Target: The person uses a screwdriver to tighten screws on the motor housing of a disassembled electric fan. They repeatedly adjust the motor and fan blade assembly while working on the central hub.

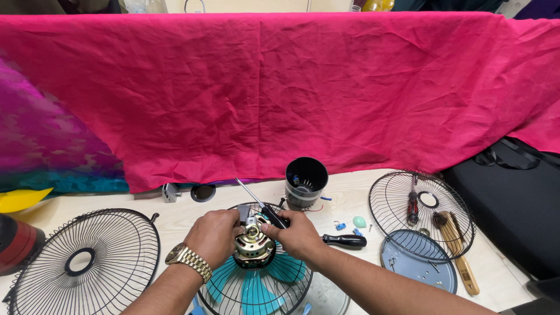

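hands at table centre: left hand (217,236) closed around brass-coloured motor (252,245) sitting above teal blade (256,283) in a wire guard (291,291), right hand (296,233) gripping screwdriver (259,204) angled onto motor's top.

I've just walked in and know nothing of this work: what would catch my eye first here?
The bright pink cloth draped across the back. Below it, at the table's near edge, the left hand and right hand grip a brass-coloured fan motor over teal blades. Black wire fan guards lie left and right.
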